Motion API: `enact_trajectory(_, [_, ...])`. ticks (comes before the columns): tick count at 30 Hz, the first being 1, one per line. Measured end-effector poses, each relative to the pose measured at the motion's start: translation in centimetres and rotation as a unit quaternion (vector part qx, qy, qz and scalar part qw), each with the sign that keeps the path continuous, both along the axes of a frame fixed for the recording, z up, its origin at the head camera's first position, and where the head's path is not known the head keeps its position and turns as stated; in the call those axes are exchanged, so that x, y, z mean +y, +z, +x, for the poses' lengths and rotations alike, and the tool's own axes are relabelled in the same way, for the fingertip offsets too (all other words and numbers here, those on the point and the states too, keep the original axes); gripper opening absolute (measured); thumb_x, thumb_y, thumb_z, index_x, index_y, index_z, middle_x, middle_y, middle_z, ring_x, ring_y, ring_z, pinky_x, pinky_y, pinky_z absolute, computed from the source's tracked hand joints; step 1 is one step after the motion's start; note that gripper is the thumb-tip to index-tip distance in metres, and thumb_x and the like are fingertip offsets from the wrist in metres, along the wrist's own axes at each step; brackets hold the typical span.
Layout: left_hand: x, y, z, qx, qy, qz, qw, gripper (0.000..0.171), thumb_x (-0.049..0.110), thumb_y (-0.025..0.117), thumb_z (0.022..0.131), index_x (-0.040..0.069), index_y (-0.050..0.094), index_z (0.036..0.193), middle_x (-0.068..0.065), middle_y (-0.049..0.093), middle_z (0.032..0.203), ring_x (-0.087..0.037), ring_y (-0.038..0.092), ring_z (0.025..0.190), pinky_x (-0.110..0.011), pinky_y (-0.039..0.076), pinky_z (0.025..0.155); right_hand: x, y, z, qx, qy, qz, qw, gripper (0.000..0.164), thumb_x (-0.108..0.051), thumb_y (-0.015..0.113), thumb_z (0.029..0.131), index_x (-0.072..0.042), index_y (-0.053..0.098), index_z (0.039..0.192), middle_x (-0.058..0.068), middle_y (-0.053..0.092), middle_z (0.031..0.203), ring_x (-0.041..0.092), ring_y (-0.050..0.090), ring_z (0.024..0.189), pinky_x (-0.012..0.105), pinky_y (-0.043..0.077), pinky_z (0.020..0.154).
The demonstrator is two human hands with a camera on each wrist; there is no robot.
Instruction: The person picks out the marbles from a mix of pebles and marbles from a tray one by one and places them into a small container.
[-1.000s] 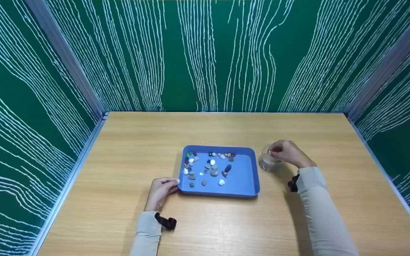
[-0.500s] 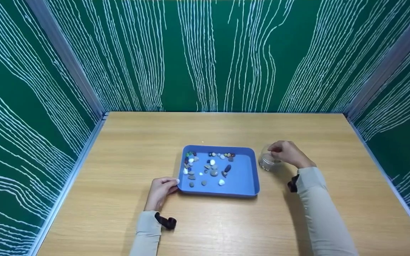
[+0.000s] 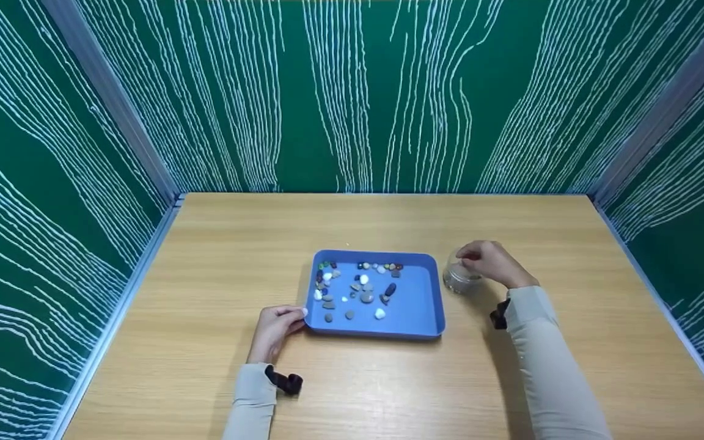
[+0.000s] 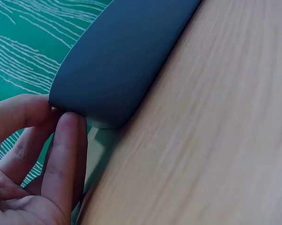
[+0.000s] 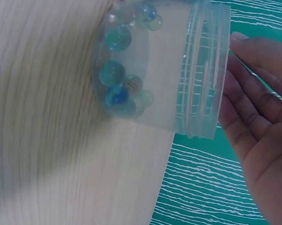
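In the head view, a blue rectangular tray (image 3: 416,305) sits on the wooden table, holding several pebbles and marbles. My left hand (image 3: 275,330) pinches the tray's near-left corner; up close, the left fingers (image 4: 65,154) meet the tray wall (image 4: 108,56) at its edge. To the right stands a clear jar (image 3: 459,281), with my right hand (image 3: 492,263) over its mouth, fingertips bunched. In the right wrist view, several marbles (image 5: 115,72) lie at the jar's bottom, and the right fingers (image 5: 258,51) are right at its threaded rim. I cannot tell whether they hold anything.
Green panels (image 3: 388,91) with white wavy lines enclose the table (image 3: 388,391) at the back and both sides. White stones (image 3: 379,313), grey pebbles (image 3: 366,297) and dark oblong stones (image 3: 390,289) are spread over the tray's left and middle; marbles (image 3: 392,266) line its far side.
A reddish spot visible under my right fingertips a second ago no longer shows clearly. Both hands, the tray and the jar stay nearly in place.
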State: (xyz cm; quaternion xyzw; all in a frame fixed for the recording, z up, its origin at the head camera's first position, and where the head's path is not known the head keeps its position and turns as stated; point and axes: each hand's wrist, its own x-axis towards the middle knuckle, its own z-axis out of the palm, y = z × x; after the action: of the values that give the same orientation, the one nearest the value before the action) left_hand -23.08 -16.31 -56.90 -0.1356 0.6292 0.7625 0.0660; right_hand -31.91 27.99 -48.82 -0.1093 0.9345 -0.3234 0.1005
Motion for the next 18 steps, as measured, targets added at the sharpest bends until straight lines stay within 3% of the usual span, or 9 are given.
enact_trajectory(10, [0.0, -0.1, -0.1, -0.001, -0.001, -0.001, 1.0000, 0.010, -0.006, 0.068, 0.080, -0.010, 0.071, 0.089, -0.009, 0.069, 0.085, -0.012, 0.066, 0.077, -0.028, 0.060, 0.076, -1.0, 0.5, -0.3, -0.006, -0.007, 0.003, 1.000, 0.022, -0.006, 0.057, 0.094, -0.004, 0.068, 0.113, 0.016, 0.066, 0.112, 0.027, 0.062, 0.098, 0.043, 0.057, 0.086])
enact_trajectory(18, [0.0, 0.1, -0.1, 0.000, -0.003, 0.003, 1.0000, 0.010, -0.007, 0.069, 0.079, -0.010, 0.071, 0.088, -0.007, 0.067, 0.083, -0.011, 0.065, 0.074, -0.026, 0.060, 0.074, -2.9, 0.8, -0.5, 0.034, 0.019, 0.001, 0.999, 0.021, -0.009, 0.060, 0.093, -0.001, 0.069, 0.111, 0.015, 0.068, 0.108, 0.027, 0.064, 0.096, 0.045, 0.057, 0.087])
